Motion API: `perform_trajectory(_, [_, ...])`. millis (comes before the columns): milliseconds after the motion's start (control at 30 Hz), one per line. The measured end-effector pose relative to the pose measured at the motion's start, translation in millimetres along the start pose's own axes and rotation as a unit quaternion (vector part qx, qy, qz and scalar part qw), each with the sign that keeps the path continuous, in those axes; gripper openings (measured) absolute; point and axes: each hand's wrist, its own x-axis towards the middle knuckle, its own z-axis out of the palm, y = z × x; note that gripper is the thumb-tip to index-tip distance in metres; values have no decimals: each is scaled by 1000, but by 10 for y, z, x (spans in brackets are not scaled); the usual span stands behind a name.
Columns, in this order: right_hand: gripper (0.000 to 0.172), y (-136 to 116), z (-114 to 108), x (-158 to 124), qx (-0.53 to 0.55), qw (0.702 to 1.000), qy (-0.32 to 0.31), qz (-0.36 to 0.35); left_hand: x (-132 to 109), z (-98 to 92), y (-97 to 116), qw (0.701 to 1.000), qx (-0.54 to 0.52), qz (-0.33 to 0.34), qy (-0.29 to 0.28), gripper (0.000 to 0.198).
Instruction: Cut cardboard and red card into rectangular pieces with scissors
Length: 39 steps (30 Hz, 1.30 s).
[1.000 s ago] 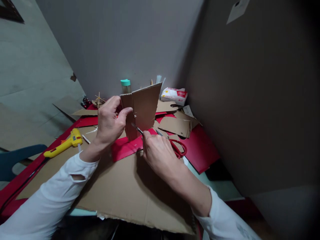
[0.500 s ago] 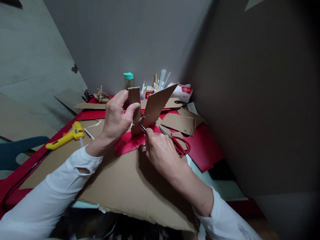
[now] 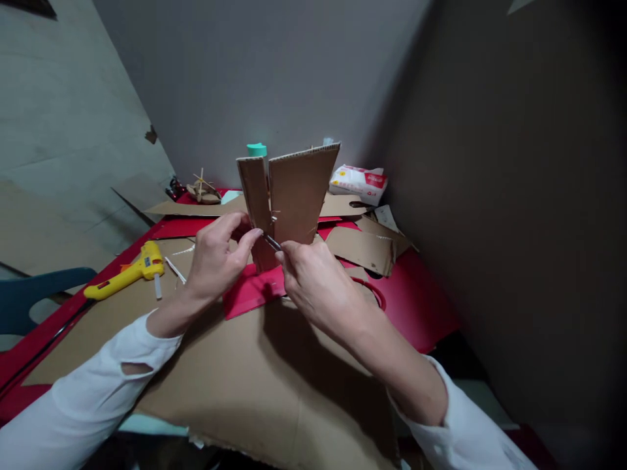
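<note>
A piece of brown cardboard (image 3: 298, 192) stands upright before me, with a gap dividing its wide right panel from a narrow left strip (image 3: 255, 196). Low on that strip, my left hand (image 3: 215, 258) grips it, thumb in front and fingers partly hidden behind. My right hand (image 3: 318, 277) is closed around a slim dark tool (image 3: 271, 241), whose tip is at the strip beside my left thumb. The tool's exact kind does not show. Small torn bits cling to the gap's edge. Beneath lies a red sheet (image 3: 252, 290).
A large cardboard sheet (image 3: 235, 378) covers the near table. To the left lies a yellow glue gun (image 3: 130, 271) with its cord. Red-handled scissors (image 3: 375, 290) are partly behind my right hand. Cardboard offcuts (image 3: 365, 248), a tissue pack (image 3: 360, 183) and a teal-lidded bottle (image 3: 257, 151) are farther back.
The cardboard has turned so its wide panel faces me more squarely. My left hand has slid down the strip, and the tool has moved slightly left and up, close to my left thumb.
</note>
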Motion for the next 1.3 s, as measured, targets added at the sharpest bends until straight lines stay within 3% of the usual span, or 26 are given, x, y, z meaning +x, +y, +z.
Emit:
perform_trajectory(100, [30,23,-61,-6,51,999,4,-15,-25,-31,2,1000,5,-8,-4,10])
perform_trajectory(233, [29,60,-113,-41,110,994,-14,8,-72,-88,19,1000,8,-28,0,14])
perform_trajectory(400, [26,47,-173,-89,90,996,-23,-2,-103,-151,78,998,-3,-60,12,18])
perform_trajectory(533, [13,3,-149,-103,33,999,-33,-6,-110,-158,75,996,-10,-80,24,17])
perform_trajectory(700, [15,76,-27,-204,-12,998,45,-34,-104,-155,75,995,-24,-101,5,17])
perform_trajectory(867, [12,231,-13,-382,44,990,123,-61,-86,-182,96,989,-54,-135,-10,18])
perform_trajectory(1067, [27,218,20,-331,32,988,127,-83,-95,-183,95,984,-98,-146,-24,16])
perform_trajectory(1300, [28,217,71,-276,43,985,141,-89,-147,-189,72,966,-183,-178,-37,12])
